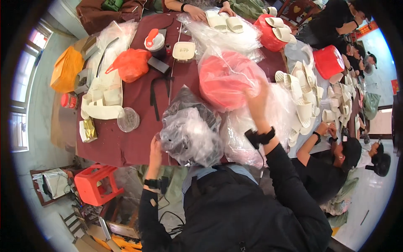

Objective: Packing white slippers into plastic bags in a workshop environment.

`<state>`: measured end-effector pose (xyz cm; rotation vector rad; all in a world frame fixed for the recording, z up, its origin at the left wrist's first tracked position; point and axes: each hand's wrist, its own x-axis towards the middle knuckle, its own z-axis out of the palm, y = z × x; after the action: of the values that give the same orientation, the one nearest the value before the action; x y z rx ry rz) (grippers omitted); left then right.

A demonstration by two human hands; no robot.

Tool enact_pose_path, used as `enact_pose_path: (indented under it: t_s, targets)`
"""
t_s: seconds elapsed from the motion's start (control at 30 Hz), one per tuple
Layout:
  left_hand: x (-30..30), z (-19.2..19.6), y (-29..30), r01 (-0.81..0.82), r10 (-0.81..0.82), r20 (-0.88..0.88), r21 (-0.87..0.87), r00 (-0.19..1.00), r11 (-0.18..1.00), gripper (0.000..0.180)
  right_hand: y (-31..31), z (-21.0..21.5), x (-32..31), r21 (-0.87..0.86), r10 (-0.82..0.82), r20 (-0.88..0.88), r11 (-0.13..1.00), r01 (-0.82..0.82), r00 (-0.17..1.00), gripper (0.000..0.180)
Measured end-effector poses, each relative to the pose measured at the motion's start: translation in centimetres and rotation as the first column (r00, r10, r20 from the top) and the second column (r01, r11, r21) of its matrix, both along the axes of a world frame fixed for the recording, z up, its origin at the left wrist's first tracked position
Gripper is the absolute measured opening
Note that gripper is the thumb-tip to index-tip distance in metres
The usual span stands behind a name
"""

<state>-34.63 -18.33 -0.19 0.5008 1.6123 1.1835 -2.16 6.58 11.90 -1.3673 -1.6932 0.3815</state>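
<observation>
Touching the left edge of a stuffed clear bag (189,134), the left hand (155,153) is placed there perhaps to steady it; whether its fingers are pinched cannot be told. The bag is set close, seemingly for easy reach. Farther right, over a red tub (216,80) under clear film, the right hand (257,100) is blurred, its grip unclear. Slippers (304,112) are piled beyond. The table (107,148) is spread with maroon cloth; a red stool (87,187) is placed leftward, a co-worker (325,174) seen rightward.
</observation>
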Motion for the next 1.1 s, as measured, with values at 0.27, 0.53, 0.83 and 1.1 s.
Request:
enact_pose_path:
  t_s: [0.27,0.53,0.83,1.1]
  targets:
    - [8.8,7.1,5.7,0.369,-0.221,-0.851,-0.036,0.475,0.929,0.061,5.5,-10.2,8.3,-0.712,-0.159,0.184,0.659,0.243,0.97,0.057]
    - [10.1,4.2,5.1,0.425,-0.719,-0.486,-0.586,0.496,0.69,0.046,3.3,-5.4,2.2,-0.682,-0.276,-0.358,0.73,-0.048,0.892,0.035]
    - [8.2,2.2,5.5,0.602,-0.793,-0.466,-0.521,0.392,0.604,0.032,2.1,-1.9,-6.6,-0.42,-0.072,-0.569,0.882,-0.214,0.819,0.037]
    - [6.0,2.8,5.5,0.69,-0.81,-0.439,-0.444,0.388,0.571,0.03,4.1,0.6,-10.3,-0.25,-0.018,-0.658,0.948,-0.196,0.753,0.033]
